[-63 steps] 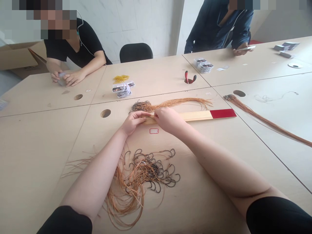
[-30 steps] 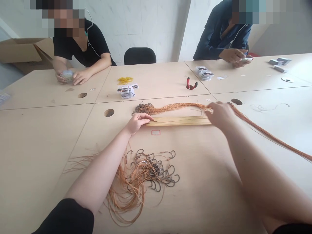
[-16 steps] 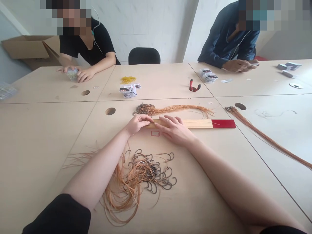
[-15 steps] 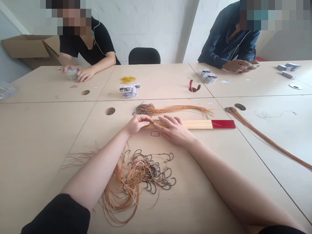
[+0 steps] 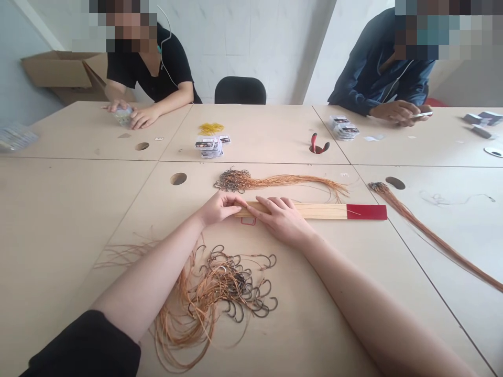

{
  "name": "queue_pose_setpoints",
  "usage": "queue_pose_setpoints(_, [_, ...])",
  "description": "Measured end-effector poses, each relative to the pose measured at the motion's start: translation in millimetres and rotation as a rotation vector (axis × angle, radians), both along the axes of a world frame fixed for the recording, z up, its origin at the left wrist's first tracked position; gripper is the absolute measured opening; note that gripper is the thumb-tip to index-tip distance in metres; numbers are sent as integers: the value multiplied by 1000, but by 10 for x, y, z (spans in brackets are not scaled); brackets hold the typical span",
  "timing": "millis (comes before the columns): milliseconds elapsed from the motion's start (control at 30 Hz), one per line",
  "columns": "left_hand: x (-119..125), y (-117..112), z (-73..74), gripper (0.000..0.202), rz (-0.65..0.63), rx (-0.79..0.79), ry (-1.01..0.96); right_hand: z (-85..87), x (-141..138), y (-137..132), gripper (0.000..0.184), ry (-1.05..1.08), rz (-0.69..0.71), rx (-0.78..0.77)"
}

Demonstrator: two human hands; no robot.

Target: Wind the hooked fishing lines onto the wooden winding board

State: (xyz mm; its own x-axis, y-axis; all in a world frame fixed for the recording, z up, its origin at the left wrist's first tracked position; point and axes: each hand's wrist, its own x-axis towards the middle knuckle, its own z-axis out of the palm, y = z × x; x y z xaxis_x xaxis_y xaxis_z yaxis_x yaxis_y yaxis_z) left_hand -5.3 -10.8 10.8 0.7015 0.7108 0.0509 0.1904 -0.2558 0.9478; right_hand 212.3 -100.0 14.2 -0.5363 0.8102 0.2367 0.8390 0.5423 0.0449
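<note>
A long, flat wooden strip (image 5: 324, 210) with a red end lies crosswise on the table. Over its left end, my left hand (image 5: 220, 209) is closed in a pinch; whatever sits between the fingertips is too small to make out. My right hand (image 5: 286, 220) lies on the strip with fingers stretched out, its index fingertip close to the left hand's fingers. A thin line runs along the strip onto the red part. Nearer me is a loose pile of fish hooks (image 5: 239, 283) tied to orange-brown lines, partly behind my left forearm.
Beyond the strip lies a bundle of hooked lines (image 5: 275, 181); another bundle (image 5: 416, 222) stretches off to the right. Red-handled pliers (image 5: 318, 146) stand in a table hole. Small packs (image 5: 211, 146) are stacked near yellow pieces (image 5: 211, 128). Two people sit opposite.
The view has shifted slightly, so the far things sit further right. Both hands keep nearly the same pose at the strip, with the left fingers bent a little higher.
</note>
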Motion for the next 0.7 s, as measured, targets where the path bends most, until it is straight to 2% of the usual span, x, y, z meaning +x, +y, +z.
queue_pose_setpoints(233, [-37,61,46,31,-156,-97,-42,-32,20,9,54,-10,-16,14])
queue_pose_setpoints(433, [-1,81,49,32,-146,-127,-88,-60,45,4,50,-25,-13,59])
queue_pose_setpoints(633, [-6,67,73,60,-130,-206,-50,-93,68,24,46,-12,2,87])
queue_pose_setpoints(700, [-15,85,50,58,-123,-199,-10,-93,71,28,47,-11,-1,84])
